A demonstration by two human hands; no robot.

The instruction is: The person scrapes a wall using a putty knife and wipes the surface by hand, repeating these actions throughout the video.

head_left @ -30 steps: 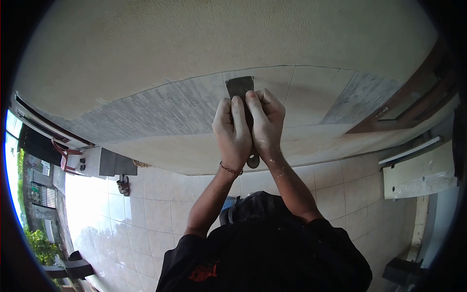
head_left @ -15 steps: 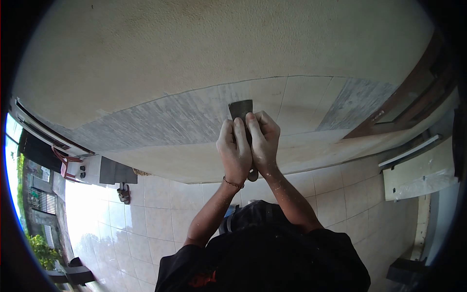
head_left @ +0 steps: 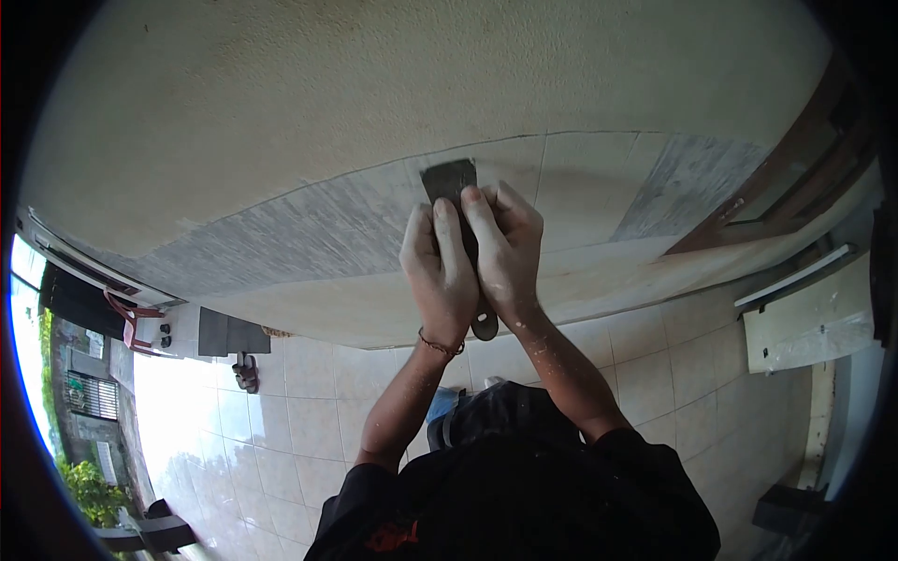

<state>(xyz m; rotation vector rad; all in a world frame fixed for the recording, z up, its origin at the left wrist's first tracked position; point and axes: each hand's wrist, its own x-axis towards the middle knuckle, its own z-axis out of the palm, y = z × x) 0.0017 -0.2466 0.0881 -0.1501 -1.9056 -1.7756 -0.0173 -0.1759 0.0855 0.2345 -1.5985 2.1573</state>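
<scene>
Both my hands grip one putty knife (head_left: 449, 176), its wide dark blade pointing up and its holed handle end showing below my wrists. My left hand (head_left: 441, 262) is closed on the left side of the handle, thumb laid along it. On the other side my right hand (head_left: 508, 248) is wrapped round it, thumb near the blade. Pale dust coats both hands. The blade is at the wall (head_left: 421, 84), over a band of tiles; whether its edge touches cannot be told. Grey streaks cover the tiles (head_left: 309, 229) on the left, while plain beige tiles (head_left: 585, 178) lie right of the blade.
A brown wooden frame (head_left: 748, 220) borders the wall at right, with another grey-streaked patch (head_left: 687, 182) beside it. On the tiled floor (head_left: 309, 402) lie a dark mat (head_left: 229, 332) and sandals (head_left: 245, 372). A red chair (head_left: 131, 318) stands far left; a plastic-covered panel (head_left: 804, 327) is at right.
Both hands have moved the putty knife up and slightly left along the tile band. The blade now sits nearer the band's top edge. My grip looks the same.
</scene>
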